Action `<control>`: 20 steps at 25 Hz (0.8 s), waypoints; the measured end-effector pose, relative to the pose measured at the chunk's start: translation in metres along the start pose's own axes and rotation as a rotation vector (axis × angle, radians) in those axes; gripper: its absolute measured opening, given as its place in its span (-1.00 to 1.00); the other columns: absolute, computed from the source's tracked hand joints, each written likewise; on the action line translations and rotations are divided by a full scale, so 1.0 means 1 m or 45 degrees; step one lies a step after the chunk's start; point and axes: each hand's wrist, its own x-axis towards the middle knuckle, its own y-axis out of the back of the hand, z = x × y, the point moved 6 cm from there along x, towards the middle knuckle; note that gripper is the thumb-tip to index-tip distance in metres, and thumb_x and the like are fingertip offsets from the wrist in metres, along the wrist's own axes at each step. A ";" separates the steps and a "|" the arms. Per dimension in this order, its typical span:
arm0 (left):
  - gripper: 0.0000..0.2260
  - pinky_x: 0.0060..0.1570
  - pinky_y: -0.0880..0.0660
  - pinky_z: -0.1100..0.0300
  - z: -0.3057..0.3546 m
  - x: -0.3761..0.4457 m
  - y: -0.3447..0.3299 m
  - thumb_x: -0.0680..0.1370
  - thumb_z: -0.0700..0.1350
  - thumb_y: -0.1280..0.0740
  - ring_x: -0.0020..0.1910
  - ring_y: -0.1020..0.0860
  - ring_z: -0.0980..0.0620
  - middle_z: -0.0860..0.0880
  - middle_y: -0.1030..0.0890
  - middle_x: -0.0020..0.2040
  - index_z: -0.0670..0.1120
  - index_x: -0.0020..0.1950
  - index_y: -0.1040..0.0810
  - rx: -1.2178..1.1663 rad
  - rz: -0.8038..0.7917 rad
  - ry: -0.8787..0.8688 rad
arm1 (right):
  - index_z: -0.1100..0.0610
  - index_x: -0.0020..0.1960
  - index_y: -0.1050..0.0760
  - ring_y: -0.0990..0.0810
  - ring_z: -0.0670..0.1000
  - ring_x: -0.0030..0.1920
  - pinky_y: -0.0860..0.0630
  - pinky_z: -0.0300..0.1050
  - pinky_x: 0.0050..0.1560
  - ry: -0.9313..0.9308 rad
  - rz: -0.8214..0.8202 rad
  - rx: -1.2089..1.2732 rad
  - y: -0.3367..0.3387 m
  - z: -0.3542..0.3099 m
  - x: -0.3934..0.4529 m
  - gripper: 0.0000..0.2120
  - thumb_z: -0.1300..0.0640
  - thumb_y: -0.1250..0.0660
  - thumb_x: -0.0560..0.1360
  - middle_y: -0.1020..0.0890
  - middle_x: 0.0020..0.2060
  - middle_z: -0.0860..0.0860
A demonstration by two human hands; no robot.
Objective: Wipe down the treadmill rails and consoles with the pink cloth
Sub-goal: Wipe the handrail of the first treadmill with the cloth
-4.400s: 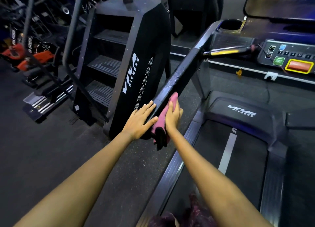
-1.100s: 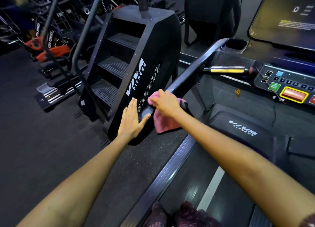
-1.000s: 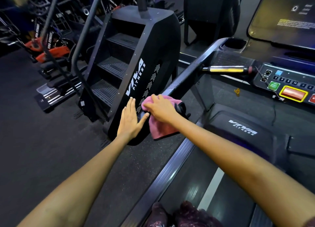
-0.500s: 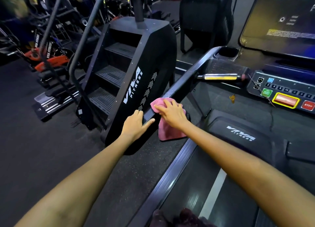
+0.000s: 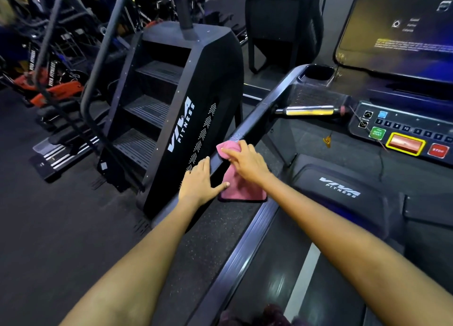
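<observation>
We have our left hand (image 5: 199, 181) flat on the lower end of the treadmill's left rail (image 5: 257, 122), fingers straight and together, thumb spread toward the pink cloth (image 5: 239, 186). Our right hand (image 5: 246, 159) lies on top of the cloth where it folds over the rail, fingers bent down onto it and pressing it there. Above the cloth the rail runs bare up to the cup holder (image 5: 318, 72) and the console (image 5: 402, 129). Left of the rail, just beside it, stands the black stair climber (image 5: 186, 120), leaving only a narrow gap along that side. To the right the belt (image 5: 301, 274) lies open. The cloth is pink with a dark bound edge, and its lower half hangs off the rail's inner side in a flat square
</observation>
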 end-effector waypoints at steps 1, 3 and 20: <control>-0.12 0.34 -0.23 -0.01 0.000 0.000 0.000 0.44 0.38 -0.16 0.44 -0.23 -0.06 -0.10 -0.16 0.51 -0.19 0.51 -0.03 0.000 -0.001 0.004 | -0.11 0.36 -0.37 -0.37 0.20 0.12 -0.42 0.11 0.07 -0.070 -0.002 0.006 0.006 0.007 0.012 -0.66 0.00 -0.09 0.60 -0.35 0.17 0.13; -0.10 0.35 -0.24 -0.02 0.000 -0.001 -0.002 0.43 0.40 -0.15 0.45 -0.21 -0.06 -0.10 -0.14 0.52 -0.19 0.52 -0.01 -0.002 -0.009 0.005 | -0.06 0.31 -0.43 -0.37 0.21 0.14 -0.39 0.10 0.07 -0.226 -0.014 -0.017 0.015 0.014 0.033 -0.69 0.02 -0.09 0.61 -0.35 0.15 0.15; -0.02 0.40 -0.17 -0.03 0.003 -0.001 0.000 0.36 0.48 -0.11 0.51 -0.03 -0.07 -0.08 0.08 0.55 -0.06 0.54 0.16 0.053 -0.066 -0.048 | -0.07 0.33 -0.40 -0.31 0.19 0.21 -0.38 0.11 0.12 0.043 -0.027 -0.161 0.008 0.006 0.027 -0.67 0.08 -0.13 0.58 -0.31 0.28 0.11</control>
